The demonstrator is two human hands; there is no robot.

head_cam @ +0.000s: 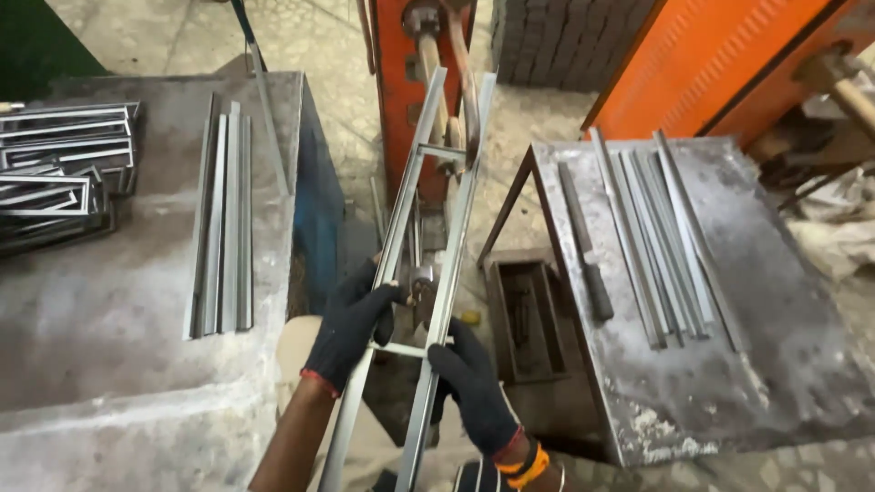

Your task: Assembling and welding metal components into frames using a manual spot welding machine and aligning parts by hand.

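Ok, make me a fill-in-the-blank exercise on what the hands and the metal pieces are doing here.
1. Both hands, the left hand and the right hand, wear ____ gloves.
2. Together they hold a long metal frame made of two rails joined by short ____.
3. Loose metal strips lie on the grey table to the person's ____.
4. The machine behind the frame is painted ____.

Missing words: black; crosspieces; left; orange

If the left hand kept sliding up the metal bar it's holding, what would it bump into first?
Probably the upper crosspiece of the metal frame that the left hand grips; depth is hard to judge.
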